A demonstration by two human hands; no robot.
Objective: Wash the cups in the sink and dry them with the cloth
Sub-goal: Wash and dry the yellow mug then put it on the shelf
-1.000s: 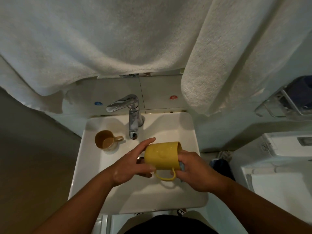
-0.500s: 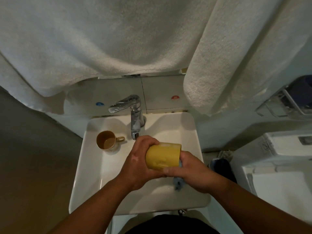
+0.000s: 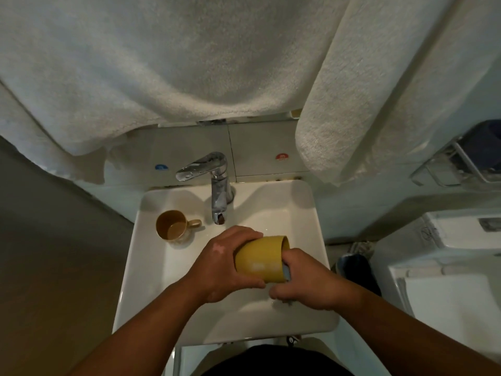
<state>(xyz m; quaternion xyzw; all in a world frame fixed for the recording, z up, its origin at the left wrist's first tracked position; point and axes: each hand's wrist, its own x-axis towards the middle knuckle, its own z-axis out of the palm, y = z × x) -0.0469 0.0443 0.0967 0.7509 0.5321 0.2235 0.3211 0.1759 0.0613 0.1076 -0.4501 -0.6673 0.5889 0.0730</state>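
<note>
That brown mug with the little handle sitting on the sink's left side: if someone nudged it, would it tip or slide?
The brown mug stands upright on its base, squat and wide-mouthed, so it probably resists tipping. The white sink it rests on looks smooth and glossy, perhaps wet, so it would likely slide. Its small side handle should stop any long roll.

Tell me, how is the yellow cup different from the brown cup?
The yellow cup is held sideways over the sink by the left hand and right hand; the brown cup stands upright, untouched, left of the tap. The brown cup's handle shows; the yellow cup's doesn't. Both are mugs.
</note>
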